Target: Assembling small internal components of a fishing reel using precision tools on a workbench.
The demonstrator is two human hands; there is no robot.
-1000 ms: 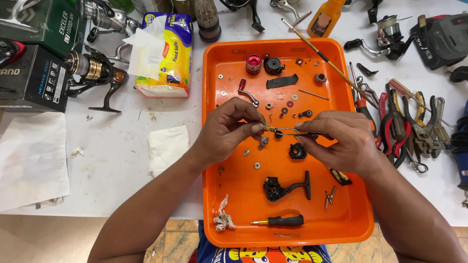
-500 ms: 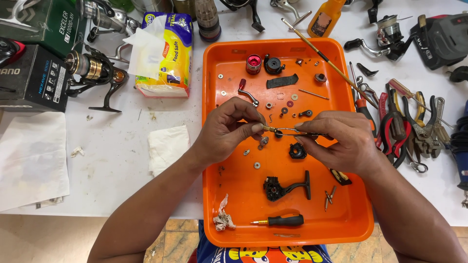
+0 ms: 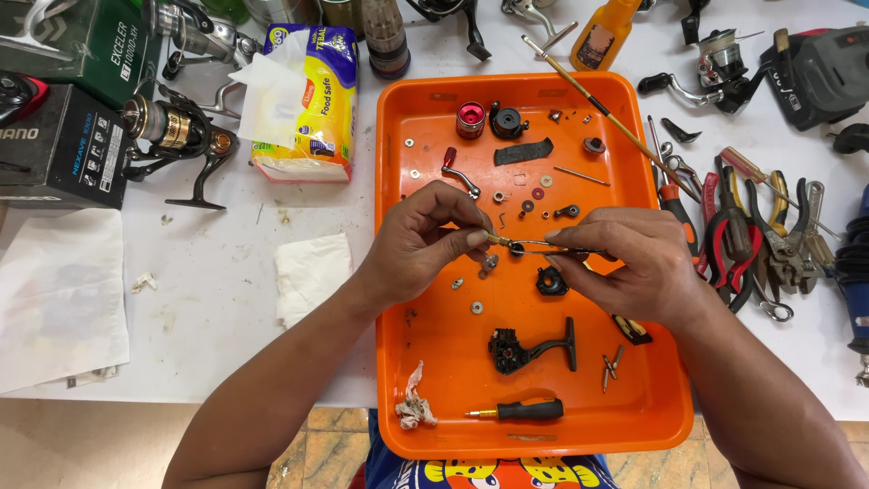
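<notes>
Over the middle of the orange tray [image 3: 398,272], my left hand [image 3: 421,244] pinches the brass end of a thin metal rod [image 3: 534,244] between thumb and forefinger, a narrow grip closed on it. My right hand [image 3: 625,263] holds the other end the same way, fingertips tight around the shaft. A small dark ring [image 3: 516,247] sits on the rod between my two hands (too small to tell more). Just below, a black round part [image 3: 550,282] lies on the tray floor, with a black handle piece [image 3: 534,346] nearer me and a small screwdriver [image 3: 516,411] by the front wall. Pliers [image 3: 733,235] lie on the bench [image 3: 208,290] to my right.
</notes>
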